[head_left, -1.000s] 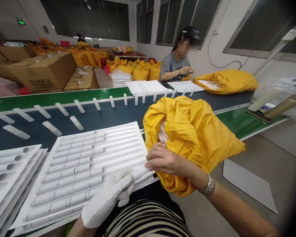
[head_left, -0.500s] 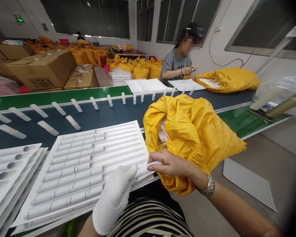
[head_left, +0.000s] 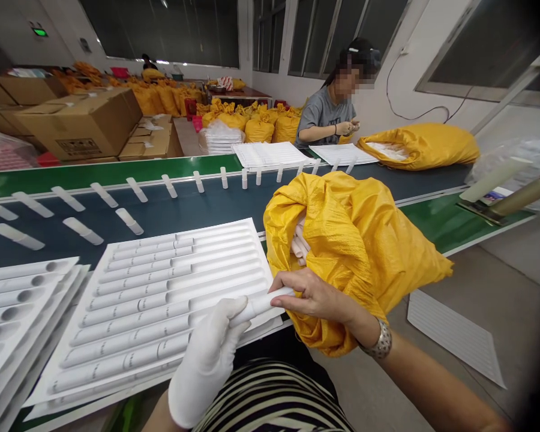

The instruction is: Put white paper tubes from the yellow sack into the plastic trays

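Note:
Between my two hands is a white plastic tube [head_left: 261, 302], held slanting above the near right part of a tray. My left hand [head_left: 213, 339], in a white glove, closes on the tube's lower left end. Bare and wearing a metal watch band, my right hand [head_left: 312, 295] pinches its right end between thumb and fingers. The white ribbed tray [head_left: 234, 249] carries several printed white tubes [head_left: 132, 327] in its left grooves. Just beyond my right hand, a yellow woven sack [head_left: 351, 234] lies with its mouth open, showing loose pale tubes [head_left: 300, 245] inside.
Behind the tray runs a dark conveyor belt [head_left: 184, 207] bearing spaced white tubes. Stacked trays [head_left: 9, 342] stand at left; another tray [head_left: 454, 336] is low at right. Across the belt, a co-worker [head_left: 326, 111] handles something small beside another yellow sack [head_left: 436, 147]. Cardboard boxes [head_left: 83, 123] stand behind.
My left hand has shifted slightly left and more of the tube shows between my hands. My right hand stays nearly in place. The tubes on the belt have moved a little left.

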The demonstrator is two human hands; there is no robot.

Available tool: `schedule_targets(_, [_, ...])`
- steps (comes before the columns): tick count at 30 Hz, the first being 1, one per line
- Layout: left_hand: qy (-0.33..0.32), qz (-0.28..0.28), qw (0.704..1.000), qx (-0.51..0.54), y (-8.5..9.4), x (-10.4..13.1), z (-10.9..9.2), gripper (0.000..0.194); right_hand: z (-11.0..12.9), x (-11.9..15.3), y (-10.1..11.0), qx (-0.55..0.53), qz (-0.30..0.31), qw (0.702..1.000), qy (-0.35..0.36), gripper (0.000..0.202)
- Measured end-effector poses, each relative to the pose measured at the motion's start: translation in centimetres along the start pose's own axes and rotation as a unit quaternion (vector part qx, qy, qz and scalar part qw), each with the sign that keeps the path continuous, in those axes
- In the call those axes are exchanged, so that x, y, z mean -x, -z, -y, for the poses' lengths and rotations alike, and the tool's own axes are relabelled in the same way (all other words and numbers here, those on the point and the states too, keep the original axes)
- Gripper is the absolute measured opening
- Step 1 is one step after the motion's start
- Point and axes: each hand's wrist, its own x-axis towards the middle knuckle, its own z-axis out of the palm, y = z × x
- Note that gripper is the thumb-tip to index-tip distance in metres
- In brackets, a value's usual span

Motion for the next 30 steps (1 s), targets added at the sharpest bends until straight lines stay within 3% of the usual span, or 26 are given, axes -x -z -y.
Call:
schedule_targets(4, [-0.074, -0.011, 0.997, -0.028, -0.7, 0.2, 0.4, 0.047, 0.1, 0.0, -0.4, -0.033, 0.028, 0.997, -0.065, 0.032])
schedule_targets(7, [-0.015, -0.002, 1.0, 0.01, -0.7, -0.1, -0.1, 0.041, -0.1, -0.2, -0.5, -0.026, 0.043, 0.994, -0.094, 0.039])
schedule_targets(9, [0.097, 0.053, 0.991, 0.08, -0.2, -0.8, -0.9, 0.028, -0.1, -0.4, -0.2, -0.001, 0.058, 0.996, -0.075, 0.041])
schedule_targets(12, [0.247, 0.182, 0.934, 0.185, 1.2, -2.3, -2.0, 0.028, 0.0, -0.7, 0.3, 0.057, 0.064, 0.995, 0.041, 0.043])
schedule_targets(15, [0.296, 0.302, 0.868, 0.259, 2.3, -3.5, -2.7, 0.037, -0.1, -0.8, 0.4, 0.115, 0.076, 0.979, 0.151, 0.037])
schedule_targets(17, [0.288, 0.342, 0.848, 0.284, 2.4, -3.8, -3.0, 0.039, -0.3, -0.7, 0.0, 0.149, 0.095, 0.968, 0.18, 0.037])
schedule_targets(21, [0.233, 0.266, 0.903, 0.245, 1.6, -3.1, -3.4, 0.035, -0.7, -0.1, -1.1, 0.125, 0.048, 0.979, 0.154, 0.043])
schedule_targets(26, [0.156, 0.165, 0.967, 0.117, 0.1, -1.2, -2.8, 0.03, -0.3, 0.0, -1.8, 0.018, -0.014, 0.998, 0.05, 0.037])
schedule_targets(30, [0.107, 0.131, 0.985, 0.034, -0.8, -0.2, -1.8, 0.026, 0.0, -0.1, -2.6, -0.026, -0.027, 0.999, -0.032, 0.034])
